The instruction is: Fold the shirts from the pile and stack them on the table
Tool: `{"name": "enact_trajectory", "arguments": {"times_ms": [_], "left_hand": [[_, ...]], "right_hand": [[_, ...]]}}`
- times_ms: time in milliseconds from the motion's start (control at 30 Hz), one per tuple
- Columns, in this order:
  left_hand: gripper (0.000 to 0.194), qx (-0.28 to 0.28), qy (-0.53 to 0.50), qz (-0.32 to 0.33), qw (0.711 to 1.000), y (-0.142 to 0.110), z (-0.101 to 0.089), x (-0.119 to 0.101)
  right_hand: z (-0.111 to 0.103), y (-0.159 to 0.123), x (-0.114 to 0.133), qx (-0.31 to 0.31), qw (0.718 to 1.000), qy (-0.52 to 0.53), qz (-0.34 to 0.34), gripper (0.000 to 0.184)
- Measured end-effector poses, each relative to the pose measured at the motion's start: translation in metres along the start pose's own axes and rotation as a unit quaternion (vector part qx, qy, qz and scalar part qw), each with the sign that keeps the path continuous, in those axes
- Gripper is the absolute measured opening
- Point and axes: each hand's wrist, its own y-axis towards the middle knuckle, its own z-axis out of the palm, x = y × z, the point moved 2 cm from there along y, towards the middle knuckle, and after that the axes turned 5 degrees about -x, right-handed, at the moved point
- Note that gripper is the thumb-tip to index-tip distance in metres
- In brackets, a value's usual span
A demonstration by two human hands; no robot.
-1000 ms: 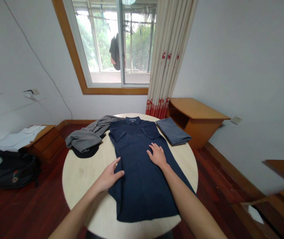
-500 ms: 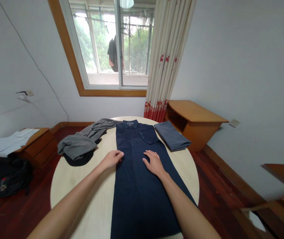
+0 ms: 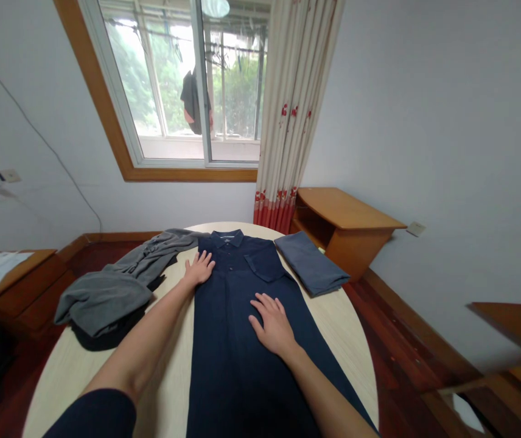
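A navy polo shirt (image 3: 237,328) lies front side up on the round table (image 3: 169,353), its collar at the far end. The shirt's left edge is straight, and its right sleeve is folded inward across the chest. My left hand (image 3: 200,267) rests open on the left edge near the shoulder, fingers spread. Over the middle of the shirt, my right hand (image 3: 271,323) is open with its fingers apart, touching or just above the cloth. Neither hand holds anything.
A folded grey-blue garment (image 3: 313,263) lies right of the shirt. On the left, grey and black clothes (image 3: 105,298) are heaped at the table's edge. A wooden desk (image 3: 347,210) stands behind at the right, and a low cabinet (image 3: 18,289) at the left.
My left hand has moved forward along the shirt's left edge toward the shoulder, opening from pinched fingers to a spread hand. My right hand stays open over the shirt. The view has shifted slightly.
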Motion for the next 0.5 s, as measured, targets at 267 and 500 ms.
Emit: {"name": "enact_trajectory", "arguments": {"times_ms": [267, 500], "left_hand": [[0.063, -0.007, 0.033, 0.012, 0.999, 0.026, -0.007, 0.002], [0.062, -0.085, 0.05, 0.072, 0.993, -0.043, -0.008, -0.031]], "right_hand": [[0.003, 0.021, 0.003, -0.013, 1.0, -0.024, 0.012, 0.044], [0.004, 0.018, 0.002, -0.007, 1.0, -0.029, 0.007, 0.046]]}}
